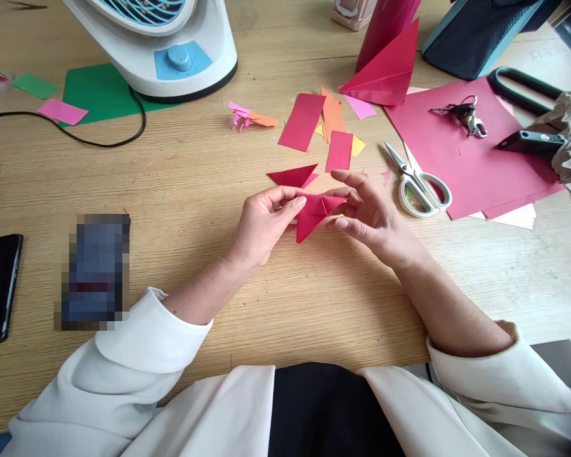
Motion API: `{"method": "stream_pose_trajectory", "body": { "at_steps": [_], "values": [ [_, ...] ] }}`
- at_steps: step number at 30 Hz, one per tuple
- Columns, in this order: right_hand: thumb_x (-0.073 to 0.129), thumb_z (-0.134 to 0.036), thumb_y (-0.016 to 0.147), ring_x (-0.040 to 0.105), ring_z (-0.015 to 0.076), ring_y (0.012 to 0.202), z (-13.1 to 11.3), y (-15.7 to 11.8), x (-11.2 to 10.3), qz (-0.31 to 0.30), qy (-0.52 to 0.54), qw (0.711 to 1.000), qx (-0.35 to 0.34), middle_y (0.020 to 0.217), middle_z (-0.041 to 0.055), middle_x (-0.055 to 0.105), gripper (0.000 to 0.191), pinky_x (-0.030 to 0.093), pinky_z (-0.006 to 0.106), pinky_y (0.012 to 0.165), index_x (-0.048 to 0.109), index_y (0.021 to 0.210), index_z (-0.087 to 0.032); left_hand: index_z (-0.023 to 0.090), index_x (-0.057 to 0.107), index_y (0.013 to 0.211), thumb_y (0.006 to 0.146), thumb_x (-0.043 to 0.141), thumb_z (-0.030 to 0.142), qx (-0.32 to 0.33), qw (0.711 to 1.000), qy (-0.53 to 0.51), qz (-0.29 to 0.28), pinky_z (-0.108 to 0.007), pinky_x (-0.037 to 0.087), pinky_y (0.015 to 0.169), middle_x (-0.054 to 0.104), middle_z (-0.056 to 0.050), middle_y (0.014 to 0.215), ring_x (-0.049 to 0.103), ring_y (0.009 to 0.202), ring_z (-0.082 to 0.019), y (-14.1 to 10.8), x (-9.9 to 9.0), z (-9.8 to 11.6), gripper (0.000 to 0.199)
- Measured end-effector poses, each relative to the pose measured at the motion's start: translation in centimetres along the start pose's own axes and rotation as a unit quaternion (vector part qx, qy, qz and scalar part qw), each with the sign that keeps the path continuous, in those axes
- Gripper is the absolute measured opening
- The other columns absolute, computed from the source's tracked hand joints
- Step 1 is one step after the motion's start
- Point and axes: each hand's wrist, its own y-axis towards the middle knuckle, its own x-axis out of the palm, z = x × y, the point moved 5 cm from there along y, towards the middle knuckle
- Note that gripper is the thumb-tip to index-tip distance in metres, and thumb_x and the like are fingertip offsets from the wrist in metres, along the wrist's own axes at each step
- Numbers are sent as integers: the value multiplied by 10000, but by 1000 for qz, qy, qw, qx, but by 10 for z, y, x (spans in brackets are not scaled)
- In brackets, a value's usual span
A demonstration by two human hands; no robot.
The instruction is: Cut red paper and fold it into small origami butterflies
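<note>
My left hand (261,222) pinches a small red folded paper (313,212) between thumb and fingers, above the wooden table. The paper has pointed corners and a crease near its middle. Around its right tip, my right hand (378,222) is open with thumb and fingers spread; whether a fingertip touches the paper is hard to tell. Just beyond the hands lies another red folded paper (292,174) with a pointed end. Red rectangular paper pieces (302,122) rest farther back, beside a small pink and orange paper figure (250,118).
White-handled scissors (421,184) lie right of my right hand, near red sheets (457,152) with keys (466,117) on top. A large red folded triangle (390,73) leans at the back. A white fan (204,57) stands back left; a phone (95,270) lies left.
</note>
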Motion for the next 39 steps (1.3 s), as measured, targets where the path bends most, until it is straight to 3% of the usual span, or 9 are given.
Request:
{"method": "stream_pose_trajectory", "body": {
  "at_steps": [4,7,10,15,20,29,39],
  "values": [
    [769,-559,776,638,170,743,7,0,11,50,3,998,30,788,14,669,389,528,313,683,660,978,-246,182,721,917,814,713,280,15,999,6,32,-193,502,561,735,-11,855,640,673,-97,-1,-2,4,142],
    [739,-605,784,558,131,635,8,-2,23,34,-51,996,63,692,10,623,419,453,267,573,639,763,-199,183,708,924,815,705,271,16,999,11,45,-175,468,534,732,-11,898,617,656,-79,-4,0,7,140],
    [723,-638,779,468,106,560,6,-4,26,35,-88,993,75,611,-5,562,475,337,248,478,625,685,-183,178,696,941,808,714,283,17,999,10,43,-171,472,528,721,-19,920,615,666,-81,-6,2,9,171],
    [721,-630,783,402,93,506,10,-4,20,60,-78,993,67,543,-24,501,482,265,258,461,610,642,-184,171,685,937,759,781,334,19,1000,4,14,-180,479,490,682,-10,838,592,656,-93,-6,5,7,260],
    [741,-639,753,402,96,527,15,-2,18,65,-57,994,61,575,-24,511,490,272,256,472,582,638,-190,146,661,754,724,820,382,-2,999,47,-20,-183,429,432,605,7,671,516,554,-77,-5,7,1,286],
    [694,-616,815,492,111,571,10,-3,20,28,-67,995,74,620,-8,581,446,370,254,537,660,737,-178,159,587,683,670,839,298,-61,998,-26,11,-194,384,446,539,51,587,459,503,-58,-4,5,-2,288],
    [715,-643,779,472,117,583,10,-2,25,15,-65,995,79,636,6,569,474,350,258,506,647,701,-181,164,579,697,611,859,338,-107,992,-61,23,-168,406,462,550,49,627,462,536,-49,-8,7,-6,340]
  ]
}}
